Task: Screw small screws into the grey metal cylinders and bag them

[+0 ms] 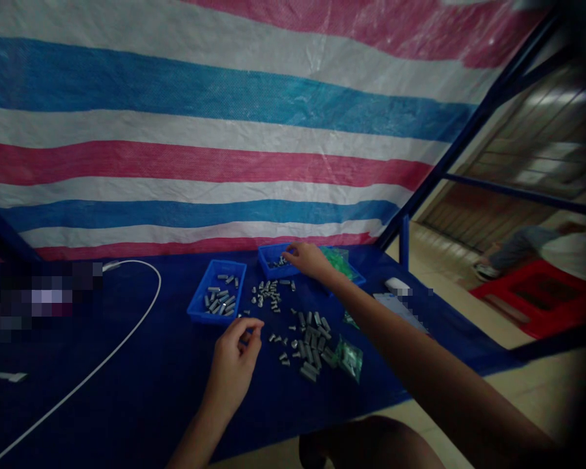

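My right hand (305, 257) reaches over the right edge of the far blue bin (264, 262), which holds small metal parts. Its fingers are pinched together, and whatever they hold is too small to tell. Nearer to me, my left hand (239, 348) hovers above the table just below the left blue bin (194, 306), thumb and forefinger nearly meeting; I cannot make out anything between them. Metal cylinders (219, 301) lie in the left bin. Screws (268, 292) are scattered between the bins, and more cylinders (312, 342) lie loose to the right of my left hand.
Green plastic packets (339, 260) fill a bin behind my right wrist. A clear packet (350, 358) lies beside the cylinders. A white cable (141, 319) curves across the left. Paper (398, 309) and a white object (397, 285) lie right. Another person's leg (512, 251) shows beyond.
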{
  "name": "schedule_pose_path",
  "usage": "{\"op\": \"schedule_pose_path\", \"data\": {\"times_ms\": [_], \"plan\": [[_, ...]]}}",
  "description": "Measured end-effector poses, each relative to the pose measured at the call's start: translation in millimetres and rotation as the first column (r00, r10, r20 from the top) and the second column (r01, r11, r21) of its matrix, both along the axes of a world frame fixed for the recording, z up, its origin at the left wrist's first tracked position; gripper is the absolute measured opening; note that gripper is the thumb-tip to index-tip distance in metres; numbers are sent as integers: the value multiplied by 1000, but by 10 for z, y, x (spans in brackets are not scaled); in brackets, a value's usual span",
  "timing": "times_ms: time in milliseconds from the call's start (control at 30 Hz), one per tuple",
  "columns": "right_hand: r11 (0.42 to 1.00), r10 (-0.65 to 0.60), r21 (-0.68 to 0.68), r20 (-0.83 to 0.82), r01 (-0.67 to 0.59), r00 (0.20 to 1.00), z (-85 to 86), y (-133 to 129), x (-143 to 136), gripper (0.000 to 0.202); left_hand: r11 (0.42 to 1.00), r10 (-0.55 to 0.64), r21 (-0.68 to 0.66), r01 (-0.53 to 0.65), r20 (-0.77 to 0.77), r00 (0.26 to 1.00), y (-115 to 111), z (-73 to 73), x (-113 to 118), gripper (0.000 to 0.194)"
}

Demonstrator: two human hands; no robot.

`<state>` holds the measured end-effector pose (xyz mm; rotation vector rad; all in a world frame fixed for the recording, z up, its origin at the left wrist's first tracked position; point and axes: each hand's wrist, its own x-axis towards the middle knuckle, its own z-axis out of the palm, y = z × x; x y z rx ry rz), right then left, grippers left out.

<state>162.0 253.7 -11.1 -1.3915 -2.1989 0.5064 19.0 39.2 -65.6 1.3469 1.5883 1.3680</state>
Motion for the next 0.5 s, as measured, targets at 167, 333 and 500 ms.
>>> {"op": "schedule_pose_path", "data": {"times_ms": [167, 333, 500], "plan": [[995, -40, 95, 259, 16, 965, -177, -474, 128, 21, 1000, -18, -22, 18, 5, 1000, -5, -12, -3, 21], [993, -66, 116, 434, 17, 898, -419, -673, 49, 22, 1000, -5, -9, 5, -18, 1000, -12, -45, 3, 20], [994, -52, 107, 502, -2, 863, -482, -574, -77, 21, 1000, 19, -6, -19, -38, 999, 8, -67, -15, 19]]}}
